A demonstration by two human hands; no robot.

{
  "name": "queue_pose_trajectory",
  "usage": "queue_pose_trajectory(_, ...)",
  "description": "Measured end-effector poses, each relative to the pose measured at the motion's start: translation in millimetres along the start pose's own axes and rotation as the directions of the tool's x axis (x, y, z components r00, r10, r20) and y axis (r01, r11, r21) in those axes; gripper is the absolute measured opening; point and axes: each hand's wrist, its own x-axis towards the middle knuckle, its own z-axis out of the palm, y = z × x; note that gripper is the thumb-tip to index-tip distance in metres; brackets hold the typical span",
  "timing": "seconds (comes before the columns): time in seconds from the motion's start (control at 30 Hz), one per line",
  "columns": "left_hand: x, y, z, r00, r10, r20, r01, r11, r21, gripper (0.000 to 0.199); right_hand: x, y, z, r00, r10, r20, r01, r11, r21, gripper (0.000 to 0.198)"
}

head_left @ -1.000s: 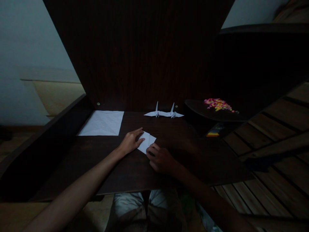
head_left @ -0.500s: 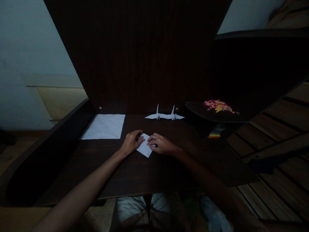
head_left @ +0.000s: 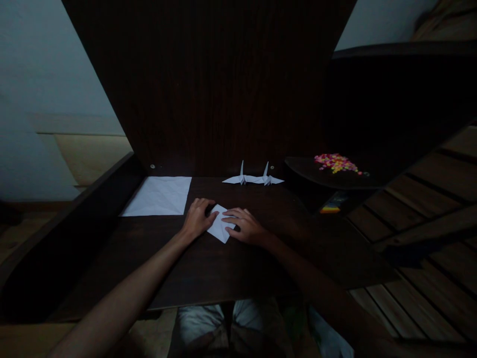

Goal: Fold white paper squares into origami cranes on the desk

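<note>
A small sheet of white paper (head_left: 220,229), folded into a diamond-like shape with a crease down its middle, lies flat on the dark desk between my hands. My left hand (head_left: 198,219) rests at its left edge, the thumb on the paper and the fingers apart from the thumb. From the right, my right hand (head_left: 246,226) lies over the paper with fingers spread, covering its right corner. Just beyond stand two white folded paper cranes (head_left: 253,179), side by side against the back panel.
A creased white square sheet (head_left: 158,196) lies at the left of the desk (head_left: 194,278), near the side panel (head_left: 74,228). On a raised corner shelf (head_left: 309,169) at the right is a heap of small pink and yellow pieces (head_left: 337,163). Something yellow-orange (head_left: 331,210) shows beneath it.
The folded paper has shifted slightly left with my hands. The fingers of my right hand have spread, and my left thumb has drawn back toward the paper's left edge.
</note>
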Motion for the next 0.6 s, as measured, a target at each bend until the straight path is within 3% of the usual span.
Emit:
queue_pose_trajectory(0.17, 2.9, -4.3, 1.5, 0.998, -0.069, 0.005, 0.069, 0.997, 0.024, 0.024, 1.5, -1.2, -1.0, 0.999, 0.022, 0.023, -0.022, 1.000, -0.005, 0.031)
queue_pose_trajectory(0.4, -0.2, -1.0, -13.5, 0.992, 0.122, -0.041, -0.123, 0.992, -0.021, 0.021, 2.5, -0.5, -0.7, 0.999, 0.013, 0.039, -0.011, 0.999, -0.037, 0.034)
queue_pose_trajectory(0.6, -6.2, 3.0, -16.6, 0.947, 0.300, 0.114, -0.298, 0.954, -0.037, 0.015, 1.2, 0.9, 2.1, 1.000, 0.014, 0.010, -0.014, 1.000, -0.024, 0.038)
